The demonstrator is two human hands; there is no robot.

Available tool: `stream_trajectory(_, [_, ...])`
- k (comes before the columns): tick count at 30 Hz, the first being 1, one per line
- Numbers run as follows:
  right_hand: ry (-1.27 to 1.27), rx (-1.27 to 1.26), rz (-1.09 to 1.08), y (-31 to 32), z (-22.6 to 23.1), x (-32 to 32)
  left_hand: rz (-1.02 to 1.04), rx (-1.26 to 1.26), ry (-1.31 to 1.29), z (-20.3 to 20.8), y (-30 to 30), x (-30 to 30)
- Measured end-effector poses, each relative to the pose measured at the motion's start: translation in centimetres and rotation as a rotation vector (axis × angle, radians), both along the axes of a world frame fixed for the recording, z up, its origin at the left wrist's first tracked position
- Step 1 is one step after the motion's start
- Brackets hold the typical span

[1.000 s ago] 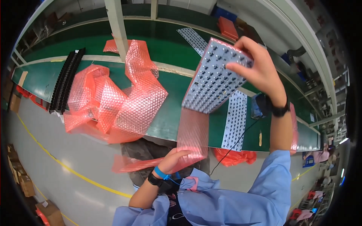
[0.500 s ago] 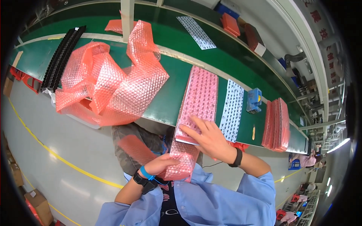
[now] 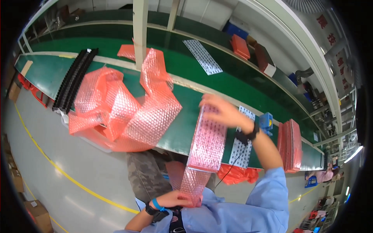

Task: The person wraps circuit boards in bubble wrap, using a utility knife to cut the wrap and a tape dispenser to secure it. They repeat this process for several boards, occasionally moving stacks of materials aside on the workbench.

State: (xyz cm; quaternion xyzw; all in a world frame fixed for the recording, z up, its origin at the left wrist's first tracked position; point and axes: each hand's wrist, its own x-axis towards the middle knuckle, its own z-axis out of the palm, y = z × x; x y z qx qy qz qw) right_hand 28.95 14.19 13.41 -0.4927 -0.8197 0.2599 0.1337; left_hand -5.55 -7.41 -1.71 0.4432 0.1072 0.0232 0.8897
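A long flat panel wrapped in pink bubble wrap (image 3: pixel 208 141) stands tilted against the near edge of the green bench (image 3: pixel 182 128). My right hand (image 3: pixel 223 112) rests on its top end, fingers spread and blurred. My left hand (image 3: pixel 175 199), low near my chest, pinches the loose tail of the pink wrap (image 3: pixel 192 182) hanging below the panel. A bare white perforated panel (image 3: pixel 241 145) lies on the bench just right of it.
A heap of loose pink bubble wrap (image 3: pixel 124 110) covers the bench at left, beside a black ribbed strip (image 3: pixel 74 79). Another white perforated panel (image 3: pixel 202 56) lies farther back. A blue tape holder (image 3: pixel 266 120) and a stack of wrapped panels (image 3: pixel 289 145) sit at right. A white post (image 3: pixel 140 33) rises mid-bench.
The white panel, held high and bare a second ago, has come down inside the pink wrap. My right hand has slid from its lower part up to its top end.
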Motion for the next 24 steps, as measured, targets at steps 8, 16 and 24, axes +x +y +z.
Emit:
stream_trajectory(8, [-0.378,0.141,-0.793,21.5,-11.3,10.5,0.072,0.306,0.155,-3.4,-0.5,-2.6])
stream_trajectory(16, [-0.38,0.22,-0.75,25.7,-12.1,12.8,0.169,0.395,0.127,-0.1,1.4,-2.6])
stream_trajectory(24, [0.524,-0.168,-0.868,21.4,-8.3,13.3,0.372,0.342,-0.122,-1.3,0.5,-1.8])
